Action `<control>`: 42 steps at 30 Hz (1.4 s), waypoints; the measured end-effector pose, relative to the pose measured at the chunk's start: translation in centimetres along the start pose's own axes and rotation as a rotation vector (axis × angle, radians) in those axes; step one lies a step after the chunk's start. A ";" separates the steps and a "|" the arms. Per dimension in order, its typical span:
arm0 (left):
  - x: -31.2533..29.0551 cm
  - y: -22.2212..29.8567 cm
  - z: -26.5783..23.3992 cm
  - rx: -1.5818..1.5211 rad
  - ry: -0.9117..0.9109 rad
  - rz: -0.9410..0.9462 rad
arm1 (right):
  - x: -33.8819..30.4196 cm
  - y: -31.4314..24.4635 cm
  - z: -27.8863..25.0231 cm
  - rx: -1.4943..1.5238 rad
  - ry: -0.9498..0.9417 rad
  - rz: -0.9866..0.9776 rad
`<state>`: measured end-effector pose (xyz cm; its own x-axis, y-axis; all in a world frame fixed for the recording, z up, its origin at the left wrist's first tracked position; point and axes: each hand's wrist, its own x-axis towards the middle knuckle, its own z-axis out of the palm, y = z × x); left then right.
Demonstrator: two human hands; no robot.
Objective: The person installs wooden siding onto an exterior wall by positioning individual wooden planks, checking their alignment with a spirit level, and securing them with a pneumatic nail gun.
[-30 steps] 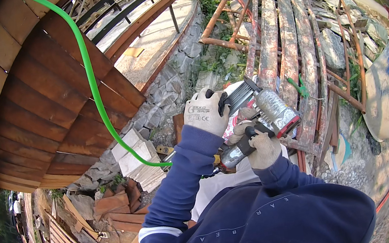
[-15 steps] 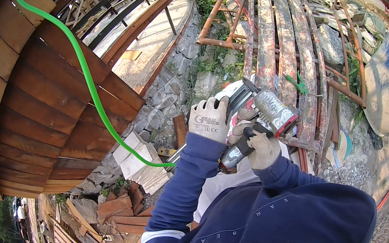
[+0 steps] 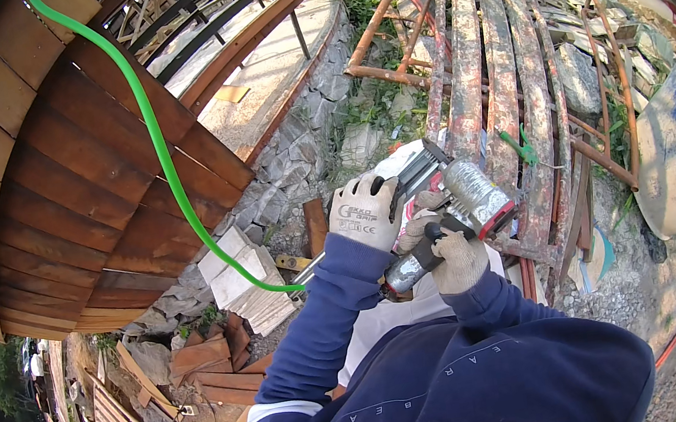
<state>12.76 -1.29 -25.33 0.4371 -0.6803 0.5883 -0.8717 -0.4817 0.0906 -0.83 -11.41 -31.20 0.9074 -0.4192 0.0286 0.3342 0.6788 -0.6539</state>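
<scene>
My left hand (image 3: pixel 364 212), in a white and black work glove, is closed over the metal magazine (image 3: pixel 419 168) of a nail gun. The nail gun's body (image 3: pixel 476 193) is wrapped in silver tape and has a red rim at its end. My right hand (image 3: pixel 460 261), gloved too, is closed around its black grip (image 3: pixel 428 246). The gun is held tilted in front of my torso. Greyish glove fabric (image 3: pixel 420 221) shows between the hands; whose fingers it covers I cannot make out. A green hose (image 3: pixel 161 162) hangs from the upper left and passes behind my left forearm.
Curved brown wooden cladding (image 3: pixel 86 176) rises on the left. Paint-spattered scaffold planks (image 3: pixel 498 62) lie ahead on the right, beside rusty pipes (image 3: pixel 388 74). White slabs (image 3: pixel 244 279), a yellow level (image 3: pixel 293 262) and wood offcuts (image 3: pixel 222 367) lie on the rubble. A pale, blue-stained panel (image 3: pixel 672 154) stands at right.
The view has shifted very slightly. Both hands stay on the nail gun in nearly the same position.
</scene>
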 end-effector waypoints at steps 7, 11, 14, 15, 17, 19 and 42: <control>-0.3 0.6 -0.2 -0.145 -0.086 -0.139 | 0.4 1.0 -1.7 -0.031 0.023 -0.013; -1.1 0.5 -0.6 -0.030 -0.166 -0.092 | 0.3 0.0 0.0 0.052 0.010 0.007; -1.6 0.0 0.1 -0.010 -0.293 -0.102 | 0.7 0.6 -0.7 0.142 -0.027 0.007; -1.6 0.0 0.4 -0.012 -0.340 -0.118 | 0.8 0.8 -1.1 0.172 -0.051 0.009; -1.4 -0.1 0.2 0.010 -0.365 -0.151 | 0.8 1.0 -0.3 0.278 -0.009 0.063; -0.9 1.0 -1.6 -0.032 -0.330 -0.189 | 1.4 0.8 -0.3 0.361 0.042 0.111; -17.0 -10.9 -5.5 -1.614 0.566 -0.777 | 0.5 -0.1 -0.2 0.410 -0.058 0.279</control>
<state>13.58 18.53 -31.86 0.9646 -0.1926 0.1802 -0.0322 0.5922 0.8051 -0.43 -11.78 -31.27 0.9854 -0.1611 -0.0554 0.1383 0.9464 -0.2920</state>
